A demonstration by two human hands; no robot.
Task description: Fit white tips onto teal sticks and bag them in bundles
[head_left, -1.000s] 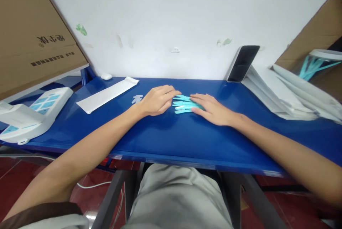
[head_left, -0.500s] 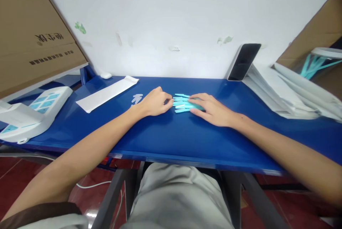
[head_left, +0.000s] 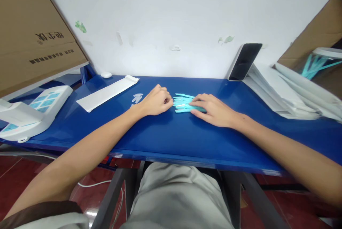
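Observation:
On the blue table lies a bundle of slim turquoise plastic sticks (head_left: 184, 103), shaped like eyebrow razors, with their narrow ends fanned to the left. My right hand (head_left: 210, 109) rests over the right end of the bundle, fingers stretched out and slightly apart, hiding that end. At the left tips of the sticks, my left hand (head_left: 158, 101) is closed, thumb and fingers pinched together. Whatever is between those fingertips is too small or hidden to make out. Several small translucent white pieces (head_left: 137, 98) lie just left of my left hand, partly behind the wrist.
A long white sleeve (head_left: 107, 93) lies at left, near a white power strip (head_left: 50, 104). A phone (head_left: 245, 61) leans on the wall beside stacked white packets (head_left: 283, 93). More turquoise sticks stand in a clear tub (head_left: 315, 63) at right. A cardboard box (head_left: 34, 26) fills the left side.
My left hand has curled a little more and turned slightly at the stick tips. The fingers of my right hand have shifted slightly, showing a bit more of the sticks.

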